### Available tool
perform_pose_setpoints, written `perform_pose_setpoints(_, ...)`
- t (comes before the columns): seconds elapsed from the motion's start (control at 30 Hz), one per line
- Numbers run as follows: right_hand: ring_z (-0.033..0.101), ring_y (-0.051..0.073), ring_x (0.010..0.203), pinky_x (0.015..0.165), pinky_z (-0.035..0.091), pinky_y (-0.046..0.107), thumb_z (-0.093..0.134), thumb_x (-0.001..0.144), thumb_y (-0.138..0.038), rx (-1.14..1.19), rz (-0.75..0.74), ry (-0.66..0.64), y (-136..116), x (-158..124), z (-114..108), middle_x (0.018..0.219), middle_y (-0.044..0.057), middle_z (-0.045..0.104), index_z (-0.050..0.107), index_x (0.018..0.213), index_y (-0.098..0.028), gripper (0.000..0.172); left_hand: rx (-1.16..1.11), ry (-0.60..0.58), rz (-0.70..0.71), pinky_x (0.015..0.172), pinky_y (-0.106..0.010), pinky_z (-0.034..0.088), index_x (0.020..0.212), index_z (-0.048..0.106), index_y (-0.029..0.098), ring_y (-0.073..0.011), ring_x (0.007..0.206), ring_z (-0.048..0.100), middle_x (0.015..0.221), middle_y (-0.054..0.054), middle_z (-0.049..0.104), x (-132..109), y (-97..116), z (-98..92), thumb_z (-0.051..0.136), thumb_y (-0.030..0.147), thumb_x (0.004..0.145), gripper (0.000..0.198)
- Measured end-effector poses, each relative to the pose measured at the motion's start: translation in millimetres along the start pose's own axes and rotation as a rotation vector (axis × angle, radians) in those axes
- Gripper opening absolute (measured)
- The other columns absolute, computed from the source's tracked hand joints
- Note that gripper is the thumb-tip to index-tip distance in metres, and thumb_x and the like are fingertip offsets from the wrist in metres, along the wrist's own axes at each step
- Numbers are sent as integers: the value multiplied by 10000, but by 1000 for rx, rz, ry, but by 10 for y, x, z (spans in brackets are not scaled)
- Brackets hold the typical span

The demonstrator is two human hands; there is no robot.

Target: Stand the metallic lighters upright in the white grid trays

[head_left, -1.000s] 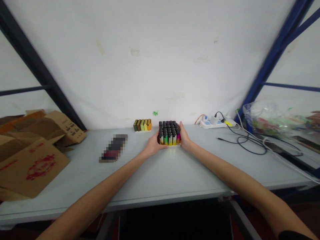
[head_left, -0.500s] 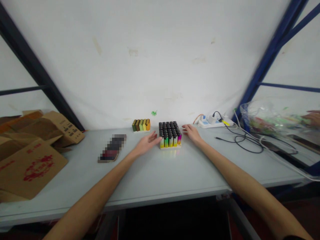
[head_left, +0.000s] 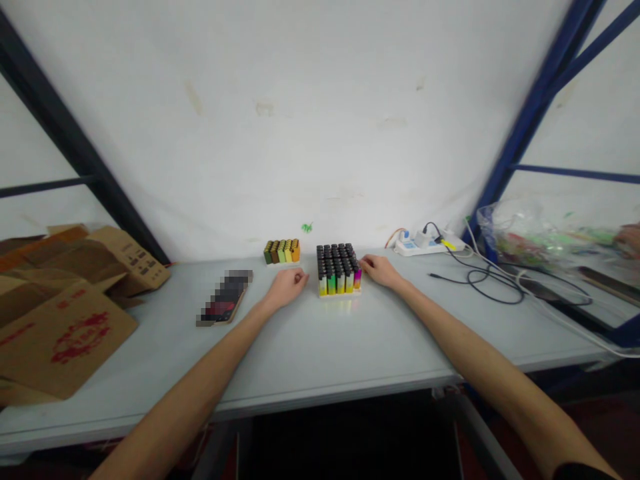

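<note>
A tray of many black-topped lighters (head_left: pixel 339 269) with yellow, green and pink bodies stands upright on the grey table (head_left: pixel 310 340), near the wall. My left hand (head_left: pixel 286 287) rests on the table just left of the tray, fingers curled in, nothing visible in it. My right hand (head_left: pixel 380 270) lies at the tray's right side, fingers bent and close to or touching the rightmost lighters. A short row of green-to-orange lighters (head_left: pixel 283 251) stands behind and left of the tray.
Brown cardboard boxes (head_left: pixel 60 300) are piled at the left end of the table. A flat dark object (head_left: pixel 226 305) lies left of my left hand. A white power strip (head_left: pixel 425 243) with black cables (head_left: pixel 480 280) and a clear plastic bag (head_left: pixel 530 233) sit at the right.
Both hands let go of the lighter tray and drew apart. The left hand then curled up on the table; the right came back to the tray's right side.
</note>
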State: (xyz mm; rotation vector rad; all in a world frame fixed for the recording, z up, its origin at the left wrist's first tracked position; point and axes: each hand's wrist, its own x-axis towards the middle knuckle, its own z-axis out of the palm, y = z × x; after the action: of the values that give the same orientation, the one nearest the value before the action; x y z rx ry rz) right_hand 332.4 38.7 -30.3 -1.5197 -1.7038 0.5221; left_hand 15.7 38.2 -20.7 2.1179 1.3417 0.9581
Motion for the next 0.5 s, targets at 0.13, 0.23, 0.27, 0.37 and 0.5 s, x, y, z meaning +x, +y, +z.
perform_pose_setpoints(0.13,633,248,1222,1000,524,416,155,1052,-555,218,93,93,-93,-16,161,1355,144,661,624,1311,-207,639,-190,57,-75,882,-388,544,1272,625,157,-257,1108,679,1265,-173,692,4,103,153,123,681,979,783)
perform_pose_setpoints(0.23,562,251,1346,1071,506,437,135,995,-706,637,168,50,-287,-83,348,1457,98,600,548,1424,-278,734,-666,-66,-174,1045,-425,511,1424,546,203,-267,1292,598,1485,-123,578,-34,283,327,225,765,948,804)
perform_pose_setpoints(0.27,561,265,1348,1097,489,456,149,979,-735,732,148,12,-360,-116,403,1434,84,622,556,1421,-284,751,-739,-122,-153,1084,-452,491,1441,541,216,-277,1302,591,1482,-102,586,-54,346,370,230,783,944,816)
perform_pose_setpoints(0.37,593,284,1310,1133,459,472,146,984,-717,863,79,-54,-543,-209,496,1315,50,709,602,1381,-280,746,-817,-182,-122,1126,-511,461,1478,519,231,-302,1299,595,1440,-75,630,-113,487,417,185,822,933,871)
perform_pose_setpoints(0.5,617,270,1286,1141,454,461,136,1014,-646,886,98,-48,-646,-251,490,1214,33,760,625,1362,-275,706,-865,-190,-137,1131,-495,468,1508,493,205,-309,1326,585,1444,-88,628,-134,535,360,197,809,944,877)
